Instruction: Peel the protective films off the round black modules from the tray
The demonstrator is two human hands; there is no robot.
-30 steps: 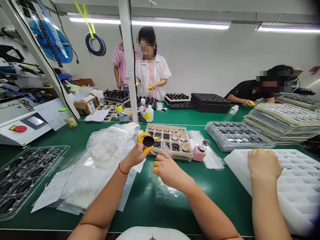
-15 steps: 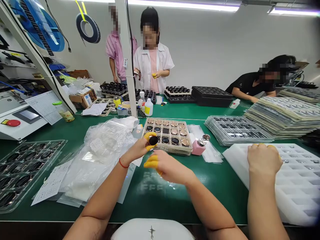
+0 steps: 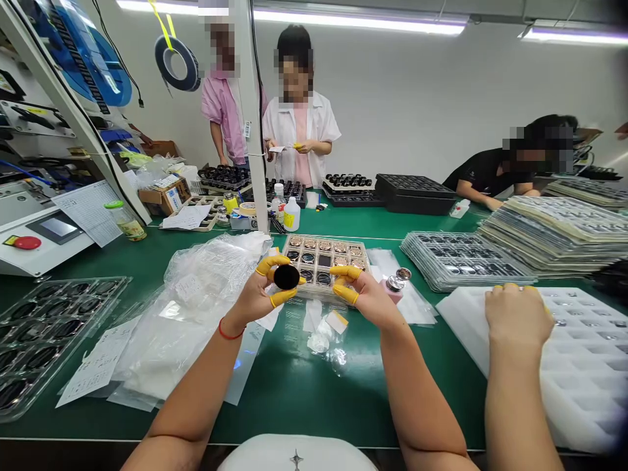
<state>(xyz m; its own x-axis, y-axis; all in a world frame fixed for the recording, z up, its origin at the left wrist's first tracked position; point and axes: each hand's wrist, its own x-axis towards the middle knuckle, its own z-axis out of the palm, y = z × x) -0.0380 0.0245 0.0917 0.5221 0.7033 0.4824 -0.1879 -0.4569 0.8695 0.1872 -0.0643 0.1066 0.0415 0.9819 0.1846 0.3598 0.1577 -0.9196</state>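
Note:
My left hand (image 3: 260, 291), with yellow finger cots on its fingertips, grips a round black disc (image 3: 286, 277) by its edge, the dark face turned toward me. To the right of it my right hand (image 3: 366, 294) is held up with thumb and fingers apart, also in yellow cots, and nothing shows between them. Just behind both hands is a compartment tray (image 3: 324, 243) of round black and rose-gold parts, partly covered by them. Scraps of clear film (image 3: 318, 343) and a small white and orange piece (image 3: 337, 321) lie on the green table below my hands.
Crumpled plastic bags (image 3: 196, 301) are at left, beside a tray of black round parts (image 3: 53, 327). Behind my right hand stands a pink pump bottle (image 3: 395, 288). Another person's hand (image 3: 517, 314) rests at a white foam tray (image 3: 579, 379). Stacked trays (image 3: 554, 229) stand far right.
My right hand has moved right and up, away from crossing in front, uncovering the film scraps. My left hand has shifted slightly left and turned the black disc toward me.

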